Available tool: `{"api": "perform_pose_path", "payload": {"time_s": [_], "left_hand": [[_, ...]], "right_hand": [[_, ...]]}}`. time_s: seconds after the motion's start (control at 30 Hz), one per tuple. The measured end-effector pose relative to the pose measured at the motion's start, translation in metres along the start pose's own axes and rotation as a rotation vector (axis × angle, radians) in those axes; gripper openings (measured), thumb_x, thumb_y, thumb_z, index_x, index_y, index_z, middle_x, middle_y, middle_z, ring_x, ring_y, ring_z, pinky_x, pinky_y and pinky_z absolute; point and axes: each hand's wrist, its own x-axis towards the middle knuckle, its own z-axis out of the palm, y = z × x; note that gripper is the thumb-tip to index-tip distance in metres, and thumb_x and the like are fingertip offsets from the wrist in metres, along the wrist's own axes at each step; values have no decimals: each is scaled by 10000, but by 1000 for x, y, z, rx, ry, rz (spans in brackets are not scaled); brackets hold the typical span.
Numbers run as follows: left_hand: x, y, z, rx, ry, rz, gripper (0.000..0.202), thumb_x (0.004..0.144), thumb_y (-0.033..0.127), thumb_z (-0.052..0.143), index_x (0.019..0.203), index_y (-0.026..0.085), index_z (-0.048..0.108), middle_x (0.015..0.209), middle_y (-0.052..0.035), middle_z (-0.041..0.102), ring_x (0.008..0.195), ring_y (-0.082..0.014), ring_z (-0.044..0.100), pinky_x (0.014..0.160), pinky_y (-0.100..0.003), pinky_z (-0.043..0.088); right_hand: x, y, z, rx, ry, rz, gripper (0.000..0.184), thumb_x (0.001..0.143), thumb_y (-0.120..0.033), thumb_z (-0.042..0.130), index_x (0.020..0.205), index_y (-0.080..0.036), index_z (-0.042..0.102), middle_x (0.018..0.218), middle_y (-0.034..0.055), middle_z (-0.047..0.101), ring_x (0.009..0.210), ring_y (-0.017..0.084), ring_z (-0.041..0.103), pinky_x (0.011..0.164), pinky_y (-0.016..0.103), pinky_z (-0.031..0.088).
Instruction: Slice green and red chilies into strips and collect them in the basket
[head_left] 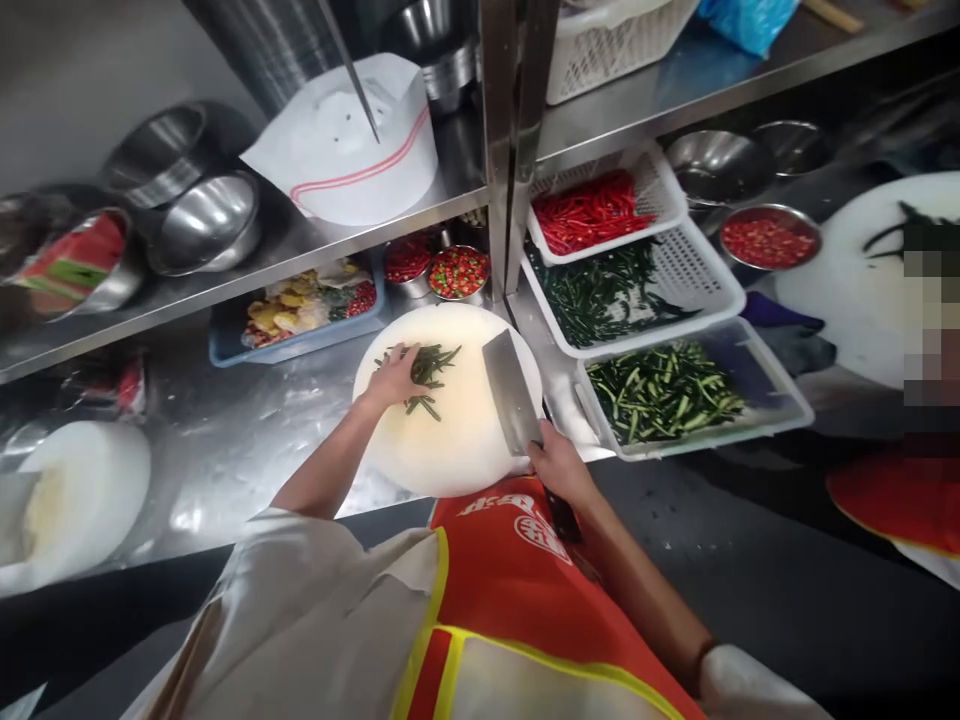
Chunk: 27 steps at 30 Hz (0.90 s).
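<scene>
A round white cutting board (420, 465) lies in front of me on the steel counter. On its upper left part is a small pile of slender dark green chilies (429, 366). My left hand (394, 380) rests on the left side of this pile, palm down with fingers spread. At the board's right side, my right hand (559, 462) is closed around the dark handle of a cleaver (511, 390). The broad blade lies over the board, apart from the chilies. Part of the handle extends below my hand, over my red apron.
Right of the board stand a bin of cut green chilies (664, 395), a white basket of green chilies (727, 300) and a basket of red chilies (592, 210). A blue tray (225, 350) sits behind left. A steel shelf (450, 205) overhangs the back. Another person stands far right.
</scene>
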Motion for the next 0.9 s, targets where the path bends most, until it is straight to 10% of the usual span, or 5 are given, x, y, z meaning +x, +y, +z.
{"api": "perform_pose_path", "payload": {"time_s": [0.33,0.63,0.9], "left_hand": [[-21,1,31,-58,176,28,649,851,450,615,1448,333,390,1600,-56,147,1425,-369,236,1039,-474,454],[-45,18,51,-53,504,-110,308,917,313,544,1202,254,645,1435,-74,451,1285,-287,428,1077,-442,383],[-9,90,30,107,192,18,253,912,147,458,1053,136,668,1089,-134,658,1035,-248,612,911,-374,445]], "right_hand": [[-4,-4,17,-102,-2,42,332,847,-312,485,1155,-189,463,757,41,652,684,198,632,593,262,389],[3,-2,-19,140,-232,56,487,864,-243,413,1345,-174,378,538,-46,580,420,159,557,474,265,444],[15,13,-55,70,-314,24,480,894,-271,418,1353,-138,382,507,-46,578,404,167,553,458,258,428]]}}
